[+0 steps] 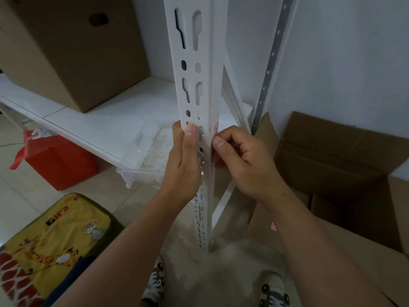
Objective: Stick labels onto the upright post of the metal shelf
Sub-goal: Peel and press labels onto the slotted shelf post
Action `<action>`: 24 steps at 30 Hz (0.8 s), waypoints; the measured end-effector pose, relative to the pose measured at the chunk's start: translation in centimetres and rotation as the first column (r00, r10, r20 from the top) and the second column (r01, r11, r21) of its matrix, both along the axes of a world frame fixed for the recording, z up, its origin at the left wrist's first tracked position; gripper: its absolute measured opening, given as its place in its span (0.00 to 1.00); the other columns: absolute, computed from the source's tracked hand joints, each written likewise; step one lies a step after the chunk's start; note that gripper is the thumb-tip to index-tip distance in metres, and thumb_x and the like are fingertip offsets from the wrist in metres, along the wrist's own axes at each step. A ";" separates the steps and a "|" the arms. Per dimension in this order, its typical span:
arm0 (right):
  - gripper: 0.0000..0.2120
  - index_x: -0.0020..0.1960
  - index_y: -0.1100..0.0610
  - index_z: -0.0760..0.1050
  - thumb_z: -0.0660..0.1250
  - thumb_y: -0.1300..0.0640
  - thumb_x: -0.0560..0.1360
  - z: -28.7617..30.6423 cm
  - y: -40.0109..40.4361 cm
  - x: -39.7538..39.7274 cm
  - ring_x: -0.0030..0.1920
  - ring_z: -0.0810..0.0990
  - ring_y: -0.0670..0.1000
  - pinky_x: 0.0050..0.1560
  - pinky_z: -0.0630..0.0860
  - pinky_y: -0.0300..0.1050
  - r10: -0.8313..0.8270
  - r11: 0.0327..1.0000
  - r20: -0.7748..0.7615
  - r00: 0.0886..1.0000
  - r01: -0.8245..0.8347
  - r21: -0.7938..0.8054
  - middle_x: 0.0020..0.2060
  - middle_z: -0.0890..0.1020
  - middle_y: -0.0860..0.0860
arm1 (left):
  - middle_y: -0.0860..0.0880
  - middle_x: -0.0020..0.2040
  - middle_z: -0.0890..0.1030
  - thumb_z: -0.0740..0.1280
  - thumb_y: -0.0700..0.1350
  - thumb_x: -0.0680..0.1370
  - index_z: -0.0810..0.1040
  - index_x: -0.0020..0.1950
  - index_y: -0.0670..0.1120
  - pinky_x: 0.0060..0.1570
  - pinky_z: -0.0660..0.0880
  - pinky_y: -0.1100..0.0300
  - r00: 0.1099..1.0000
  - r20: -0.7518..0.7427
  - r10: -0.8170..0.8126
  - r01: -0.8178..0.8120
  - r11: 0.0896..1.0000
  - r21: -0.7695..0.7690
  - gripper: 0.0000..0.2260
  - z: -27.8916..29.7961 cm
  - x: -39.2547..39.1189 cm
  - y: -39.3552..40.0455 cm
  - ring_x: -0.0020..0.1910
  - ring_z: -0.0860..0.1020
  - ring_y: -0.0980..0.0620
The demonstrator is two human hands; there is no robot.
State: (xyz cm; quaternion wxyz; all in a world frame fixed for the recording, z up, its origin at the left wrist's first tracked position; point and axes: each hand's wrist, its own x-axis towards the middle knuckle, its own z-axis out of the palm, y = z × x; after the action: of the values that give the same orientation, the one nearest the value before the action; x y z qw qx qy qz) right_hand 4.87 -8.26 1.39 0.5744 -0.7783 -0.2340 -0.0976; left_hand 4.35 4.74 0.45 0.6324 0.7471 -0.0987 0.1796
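On one post point(199, 63) — two hands: left hand point(183, 160), right hand point(241, 156) — one label point(215, 127).

Single head-worn view, looking forward and steeply down, close in on the post point(197, 107) gripped by left hand point(183, 160) and right hand point(239, 158); floor point(221, 262) far below the grip, shelf point(99, 120) left of it.

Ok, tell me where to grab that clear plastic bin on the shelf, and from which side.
Take the clear plastic bin by its front rim, the corner that sticks out past the shelf edge, coming from the aisle side. That overhanging lip is free to get fingers under, while the white post blocks its right side.
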 end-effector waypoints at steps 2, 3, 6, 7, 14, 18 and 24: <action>0.08 0.45 0.62 0.75 0.61 0.60 0.80 0.1 0.0 -0.1 0.37 0.80 0.52 0.40 0.79 0.51 0.008 1.000 0.002 1.000 -0.008 -0.001 0.35 0.80 0.53 | 0.62 0.42 0.77 0.46 0.52 0.84 0.67 0.58 0.44 0.43 0.73 0.73 1.000 -0.006 -0.005 0.005 1.000 -0.001 0.16 0.1 0.0 0.0 0.42 0.75 0.68; 0.09 0.45 0.61 0.75 0.61 0.59 0.81 0.1 0.0 -0.1 0.37 0.79 0.52 0.40 0.79 0.51 0.006 1.000 0.004 1.000 -0.006 -0.001 0.35 0.80 0.53 | 0.60 0.43 0.76 0.46 0.52 0.84 0.67 0.59 0.44 0.44 0.73 0.74 1.000 -0.011 -0.008 0.007 1.000 -0.007 0.16 0.1 0.0 0.0 0.42 0.75 0.69; 0.09 0.45 0.60 0.75 0.60 0.58 0.81 0.1 0.2 -0.1 0.36 0.80 0.51 0.40 0.79 0.50 -0.007 1.000 0.007 1.000 0.007 -0.005 0.35 0.80 0.53 | 0.60 0.43 0.76 0.46 0.52 0.84 0.68 0.59 0.43 0.45 0.73 0.73 1.000 0.004 0.002 -0.002 1.000 -0.012 0.17 0.1 -0.1 -0.1 0.42 0.75 0.68; 0.09 0.45 0.60 0.75 0.60 0.59 0.81 0.1 0.3 -0.1 0.36 0.80 0.51 0.40 0.79 0.48 -0.005 1.000 0.004 1.000 0.005 0.003 0.34 0.80 0.53 | 0.62 0.42 0.76 0.46 0.52 0.84 0.68 0.58 0.42 0.45 0.73 0.72 1.000 0.011 0.007 -0.006 1.000 -0.010 0.17 0.1 0.0 -0.1 0.42 0.75 0.67; 0.09 0.44 0.62 0.75 0.61 0.60 0.80 0.0 0.3 0.0 0.34 0.79 0.49 0.38 0.76 0.38 0.035 0.996 -0.040 0.999 -0.032 0.077 0.34 0.80 0.54 | 0.63 0.40 0.76 0.46 0.54 0.83 0.67 0.54 0.47 0.43 0.74 0.67 1.000 0.014 0.005 -0.005 1.000 -0.018 0.15 0.1 0.0 -0.1 0.38 0.74 0.65; 0.10 0.43 0.65 0.74 0.60 0.61 0.80 0.0 0.8 -0.2 0.33 0.78 0.49 0.36 0.75 0.37 0.012 0.992 -0.040 0.999 -0.007 0.125 0.33 0.79 0.56 | 0.64 0.41 0.76 0.46 0.53 0.84 0.67 0.56 0.45 0.43 0.75 0.68 0.999 0.018 0.026 -0.026 0.999 -0.032 0.16 -0.2 0.2 -0.2 0.41 0.76 0.65; 0.11 0.42 0.66 0.73 0.60 0.61 0.80 -0.1 1.4 -0.2 0.33 0.77 0.57 0.35 0.78 0.51 -0.041 0.985 -0.042 0.998 0.047 0.167 0.32 0.78 0.60 | 0.62 0.40 0.76 0.47 0.55 0.82 0.67 0.55 0.47 0.44 0.76 0.65 0.999 0.009 0.049 -0.048 0.997 -0.053 0.15 -0.4 0.2 -0.4 0.41 0.76 0.63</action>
State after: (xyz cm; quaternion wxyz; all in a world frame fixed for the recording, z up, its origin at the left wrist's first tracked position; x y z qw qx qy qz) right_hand 4.63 -6.84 1.29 0.6399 -0.7339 -0.1969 -0.1147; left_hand 4.53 4.33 0.09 0.6468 0.7314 -0.0790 0.2011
